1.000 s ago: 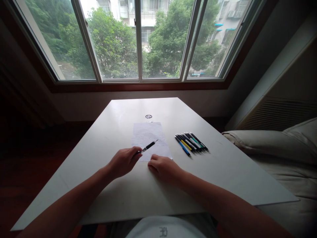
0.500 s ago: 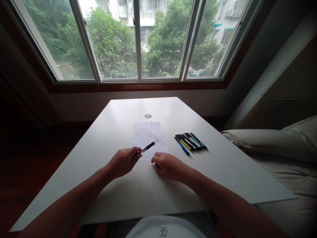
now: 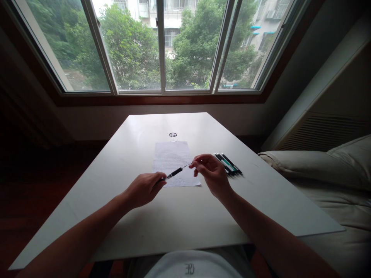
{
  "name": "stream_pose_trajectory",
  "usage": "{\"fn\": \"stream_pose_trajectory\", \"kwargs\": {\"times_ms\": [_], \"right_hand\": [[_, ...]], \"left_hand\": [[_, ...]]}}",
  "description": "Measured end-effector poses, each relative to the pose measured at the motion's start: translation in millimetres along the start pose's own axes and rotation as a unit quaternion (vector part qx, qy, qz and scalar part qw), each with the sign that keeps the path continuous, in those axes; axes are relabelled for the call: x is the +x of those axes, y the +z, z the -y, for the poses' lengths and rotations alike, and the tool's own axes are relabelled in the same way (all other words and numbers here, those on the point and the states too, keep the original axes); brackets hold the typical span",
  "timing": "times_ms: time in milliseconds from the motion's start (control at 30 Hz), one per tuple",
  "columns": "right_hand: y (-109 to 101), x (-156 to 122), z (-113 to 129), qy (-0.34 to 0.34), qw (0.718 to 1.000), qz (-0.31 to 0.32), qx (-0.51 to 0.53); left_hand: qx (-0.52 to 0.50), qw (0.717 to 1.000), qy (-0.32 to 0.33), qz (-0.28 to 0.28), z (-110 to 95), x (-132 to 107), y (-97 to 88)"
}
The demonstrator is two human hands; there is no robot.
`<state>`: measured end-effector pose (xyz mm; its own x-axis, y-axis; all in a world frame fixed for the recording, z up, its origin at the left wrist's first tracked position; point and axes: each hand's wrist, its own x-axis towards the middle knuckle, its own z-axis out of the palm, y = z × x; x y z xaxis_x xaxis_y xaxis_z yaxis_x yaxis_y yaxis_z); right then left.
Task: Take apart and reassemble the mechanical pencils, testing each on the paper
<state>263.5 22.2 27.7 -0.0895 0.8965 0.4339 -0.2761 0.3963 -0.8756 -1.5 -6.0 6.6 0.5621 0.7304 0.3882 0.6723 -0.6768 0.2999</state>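
Observation:
My left hand is closed around the rear of a black pen, which slants up to the right above the paper. A thin point shows at the pen's front end. My right hand is raised beside that end, thumb and forefinger pinched together. A tiny pale piece seems to sit at those fingertips, too small to name. Beneath the pen lies a sheet of lined paper with writing on it. Several pens lie in a row to the right, partly covered by my right hand.
The white table reaches toward the window. A small round black-and-white object or mark is beyond the paper. A pale sofa stands along the right side, near the table edge.
My right hand has risen from the table by the paper's lower edge, moving up and right to the pen's front end. My left hand and the pen have hardly moved.

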Motion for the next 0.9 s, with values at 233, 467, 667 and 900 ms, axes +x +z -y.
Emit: {"fn": "stream_pose_trajectory", "kwargs": {"times_ms": [233,467,667,900], "right_hand": [[1.8,-1.0,0.7,-0.008,1.000,0.012,0.018],[2.9,-2.0,1.0,-0.001,0.999,0.034,0.012],[3.1,-5.6,-4.4,0.027,0.997,0.079,-0.002],[-0.3,-6.8,-9.6,0.050,0.993,0.084,-0.061]], "left_hand": [[-0.005,1.000,-0.001,0.006,-1.4,0.6,-2.0],[0.007,1.000,0.003,0.002,-1.3,0.4,-2.2],[0.010,1.000,0.009,0.006,-3.1,0.8,-2.4],[0.017,1.000,0.005,0.011,-1.6,1.0,-1.8]]}}
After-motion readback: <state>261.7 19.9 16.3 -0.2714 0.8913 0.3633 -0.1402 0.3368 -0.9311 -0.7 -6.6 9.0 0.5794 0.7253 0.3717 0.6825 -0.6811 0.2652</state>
